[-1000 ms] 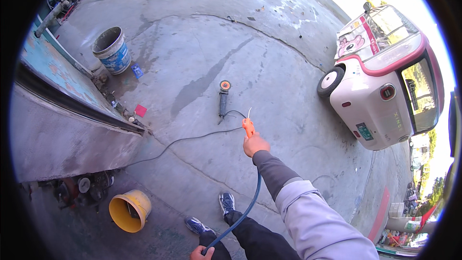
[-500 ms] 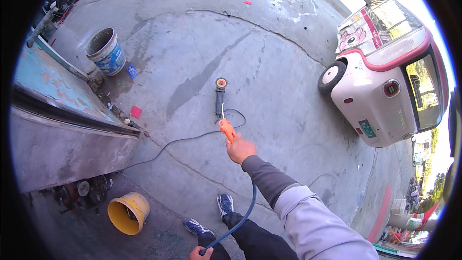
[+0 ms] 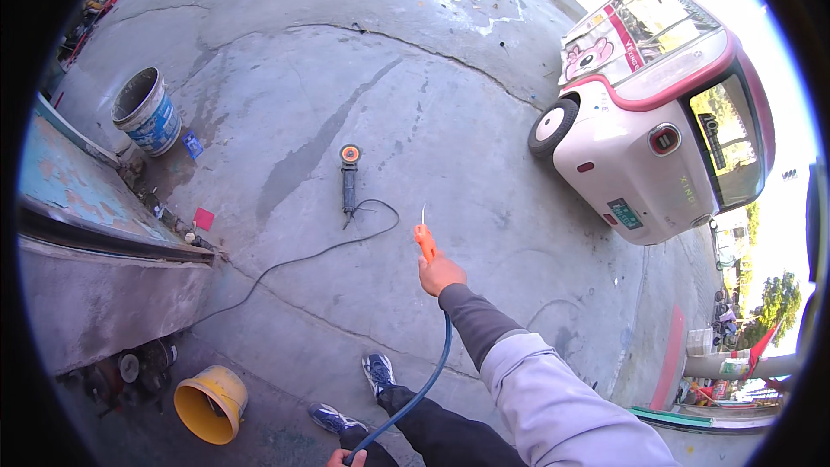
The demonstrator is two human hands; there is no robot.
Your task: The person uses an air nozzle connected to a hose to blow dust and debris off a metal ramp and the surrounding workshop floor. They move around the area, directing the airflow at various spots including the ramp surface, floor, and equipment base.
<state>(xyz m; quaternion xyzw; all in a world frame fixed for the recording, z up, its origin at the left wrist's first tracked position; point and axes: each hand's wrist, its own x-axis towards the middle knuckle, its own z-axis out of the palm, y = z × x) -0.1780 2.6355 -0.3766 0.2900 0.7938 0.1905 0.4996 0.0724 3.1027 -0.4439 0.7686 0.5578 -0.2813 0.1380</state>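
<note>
An orange air blow gun [image 3: 425, 243] with a thin pale nozzle is gripped in my right hand [image 3: 443, 275], arm stretched forward over the concrete. Its blue air hose [image 3: 430, 383] runs back from the gun toward my body. At the lower edge, my left hand [image 3: 347, 459] is closed around that hose, partly cut off by the picture. Ahead and left of the nozzle, an angle grinder [image 3: 348, 183] with an orange disc lies on the ground. A dark cord [image 3: 285, 265] loops from its tail and trails off to the left.
A small white and pink vehicle [image 3: 618, 169] stands at the right. Left are a blue-and-white bucket [image 3: 154, 124], a blue packet [image 3: 192, 146], a red square [image 3: 203, 219] and a low wall [image 3: 112, 290]. A yellow bucket [image 3: 226, 389] lies near my shoes [image 3: 378, 373].
The blow gun has moved right, away from the grinder's tail and past the cord loop. The whole scene has also shifted left in view. My left hand still grips the hose.
</note>
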